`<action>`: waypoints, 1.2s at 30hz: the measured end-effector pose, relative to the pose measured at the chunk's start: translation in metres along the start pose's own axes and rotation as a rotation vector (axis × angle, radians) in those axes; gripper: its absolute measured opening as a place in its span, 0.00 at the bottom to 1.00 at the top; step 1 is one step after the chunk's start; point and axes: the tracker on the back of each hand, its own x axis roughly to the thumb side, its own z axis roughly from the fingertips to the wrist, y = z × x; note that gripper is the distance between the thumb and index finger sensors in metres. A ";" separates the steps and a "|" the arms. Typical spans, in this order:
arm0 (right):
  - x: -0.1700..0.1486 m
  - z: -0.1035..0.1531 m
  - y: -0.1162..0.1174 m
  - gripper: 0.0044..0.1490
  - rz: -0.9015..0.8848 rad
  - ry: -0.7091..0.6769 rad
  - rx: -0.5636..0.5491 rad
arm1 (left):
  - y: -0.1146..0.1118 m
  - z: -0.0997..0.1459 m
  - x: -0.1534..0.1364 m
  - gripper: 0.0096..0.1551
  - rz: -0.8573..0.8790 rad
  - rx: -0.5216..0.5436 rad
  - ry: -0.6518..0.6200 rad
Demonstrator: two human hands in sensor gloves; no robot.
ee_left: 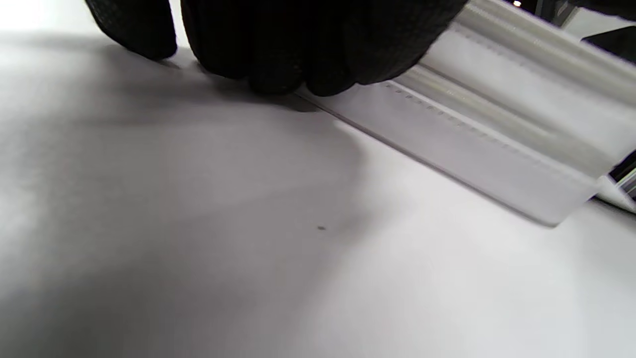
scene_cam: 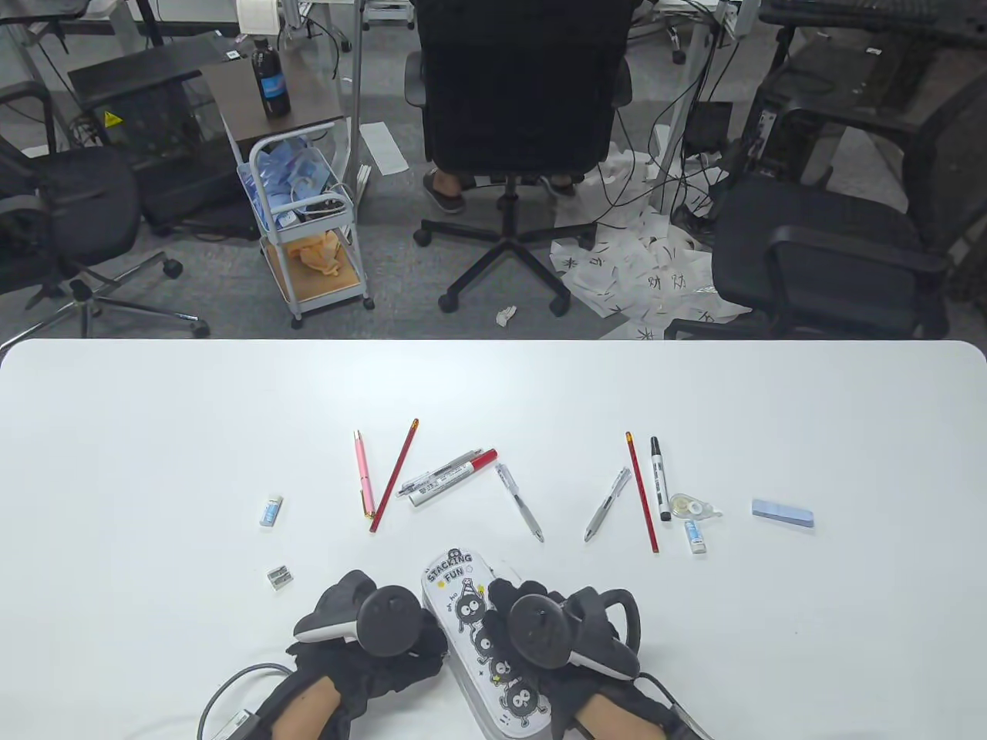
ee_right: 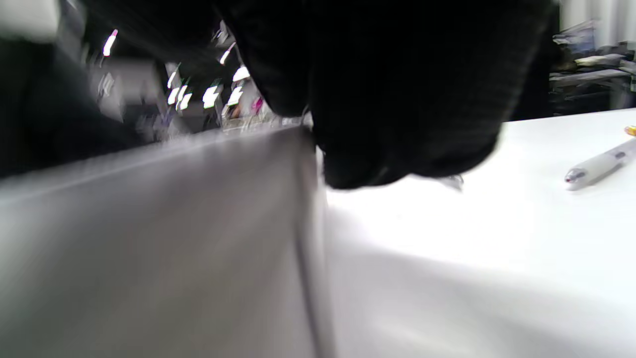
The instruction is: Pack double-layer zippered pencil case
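Steadying white cartoon-printed zippered pencil case (scene_cam: pixel 482 640) for opening.
It is held by curled left hand (scene_cam: pixel 385 640) fingers; right hand (scene_cam: pixel 551 636) finger state cannot be told.

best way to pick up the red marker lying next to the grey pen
Pinch the marker across its white barrel near the middle, coming from above. It lies flat and slanted, with the grey pen tight along its far side, so set the grip across the barrel, thumb on the free near side.
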 end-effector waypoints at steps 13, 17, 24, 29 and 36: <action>0.037 -0.057 0.033 0.70 0.732 -0.468 0.411 | 0.002 -0.002 -0.009 0.20 -0.069 0.109 0.086; 0.050 -0.063 0.045 0.73 0.730 -0.456 0.482 | 0.004 -0.001 -0.015 0.20 -0.040 0.105 0.123; 0.044 -0.058 0.040 0.74 0.882 -0.405 0.473 | 0.004 0.005 -0.020 0.19 0.013 0.050 0.091; 0.001 -0.039 0.028 0.74 0.695 -0.286 0.464 | 0.006 0.009 -0.029 0.19 0.047 0.026 0.065; -0.025 -0.021 0.022 0.73 0.747 -0.136 0.463 | 0.007 0.014 -0.033 0.18 0.062 0.028 0.071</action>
